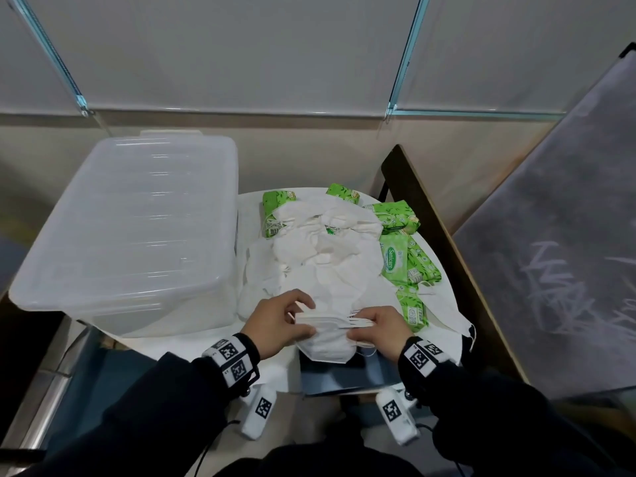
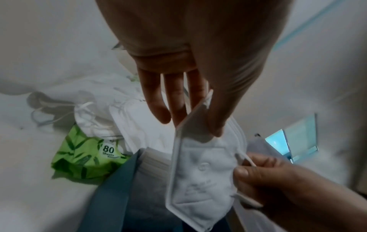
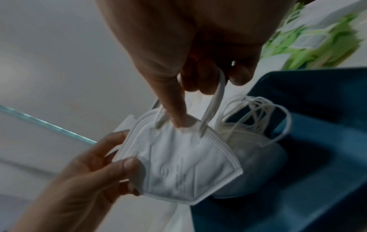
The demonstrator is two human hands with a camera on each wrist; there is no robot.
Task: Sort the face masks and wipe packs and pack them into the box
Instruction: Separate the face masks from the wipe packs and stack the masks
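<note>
In the head view, a round white table carries a loose pile of white face masks, with green wipe packs scattered beyond and to the right of that pile. A clear plastic box stands just left of the pile, its lid on. At the pile's near edge the left hand and the right hand grip opposite ends of a folded stack of masks, fingers curled round it.

In the left wrist view, the left hand pinches the stack by its upper edge between thumb and fingers, while the right hand pinches its far side. One green wipe pack lies left of the stack.

In the right wrist view, the right hand has fingers hooked through an ear loop and a fingertip pressed on the stack; the left hand clasps its opposite end. A blue surface lies behind the stack.
</note>
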